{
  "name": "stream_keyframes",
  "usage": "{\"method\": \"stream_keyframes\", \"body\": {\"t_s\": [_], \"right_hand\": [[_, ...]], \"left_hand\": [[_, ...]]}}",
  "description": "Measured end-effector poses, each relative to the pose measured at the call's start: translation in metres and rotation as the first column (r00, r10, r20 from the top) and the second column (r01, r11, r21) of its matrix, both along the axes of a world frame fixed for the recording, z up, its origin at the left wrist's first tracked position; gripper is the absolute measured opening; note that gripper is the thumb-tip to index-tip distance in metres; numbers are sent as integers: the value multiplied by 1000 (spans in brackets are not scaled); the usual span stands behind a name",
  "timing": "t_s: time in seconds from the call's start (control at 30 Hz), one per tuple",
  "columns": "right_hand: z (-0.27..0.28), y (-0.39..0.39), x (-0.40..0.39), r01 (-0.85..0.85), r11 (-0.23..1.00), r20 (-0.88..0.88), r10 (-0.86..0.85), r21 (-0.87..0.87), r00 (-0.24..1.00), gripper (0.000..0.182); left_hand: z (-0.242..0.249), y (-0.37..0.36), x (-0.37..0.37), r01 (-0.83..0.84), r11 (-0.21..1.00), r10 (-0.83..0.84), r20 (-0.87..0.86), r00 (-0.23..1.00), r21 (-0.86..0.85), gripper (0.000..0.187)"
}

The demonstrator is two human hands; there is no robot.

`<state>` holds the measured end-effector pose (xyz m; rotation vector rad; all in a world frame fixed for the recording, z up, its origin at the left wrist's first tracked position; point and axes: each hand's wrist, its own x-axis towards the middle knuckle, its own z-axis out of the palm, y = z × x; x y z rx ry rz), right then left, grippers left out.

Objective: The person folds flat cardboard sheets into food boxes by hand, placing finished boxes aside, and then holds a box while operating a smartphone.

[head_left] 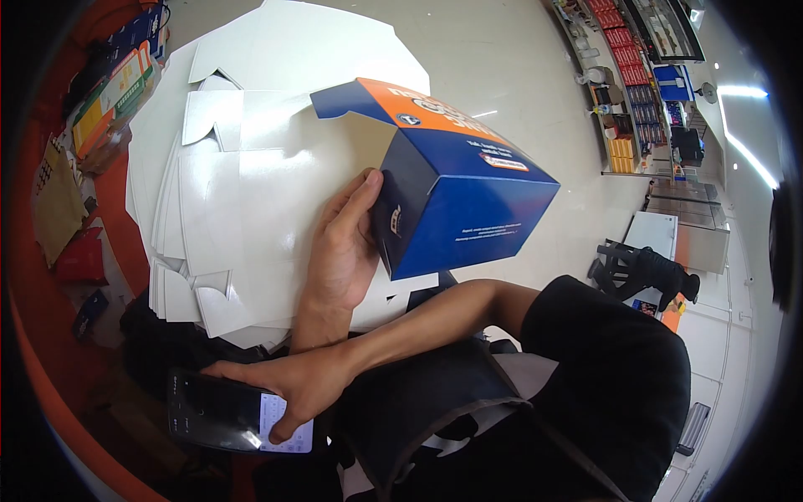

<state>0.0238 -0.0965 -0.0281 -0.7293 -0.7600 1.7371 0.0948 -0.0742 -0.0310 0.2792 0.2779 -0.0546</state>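
Note:
My left hand (pixel 341 247) is closed on the near left end of a blue and orange cardboard box (pixel 477 213), thumb at its edge. The box is tilted, and a flap stands open at its upper left, showing the inside. My right hand (pixel 305 385) reaches across my left forearm and grips a black smartphone (pixel 219 410). Its thumb lies over the lit keyboard on the phone's screen, with the fingers along the far edge. Under the box and left hand spreads a stack of flat white die-cut cardboard sheets (pixel 276 180).
On the left, an orange surface (pixel 117 259) bears printed cartons (pixel 113 109) and a brown paper package (pixel 63 192). Shelves of boxed goods (pixel 623 75) line the right. A black chair (pixel 636 268) stands near a white table (pixel 652 234). Beige floor (pixel 485 50) shows beyond the sheets.

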Motion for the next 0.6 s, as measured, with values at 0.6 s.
{"method": "stream_keyframes", "body": {"t_s": [0.6], "right_hand": [[3, 0, 9, -110, 990, -135, 120, 84, 984, 112]], "left_hand": [[1, -1, 0, -17, 999, 17, 1, 1000, -27, 22]]}}
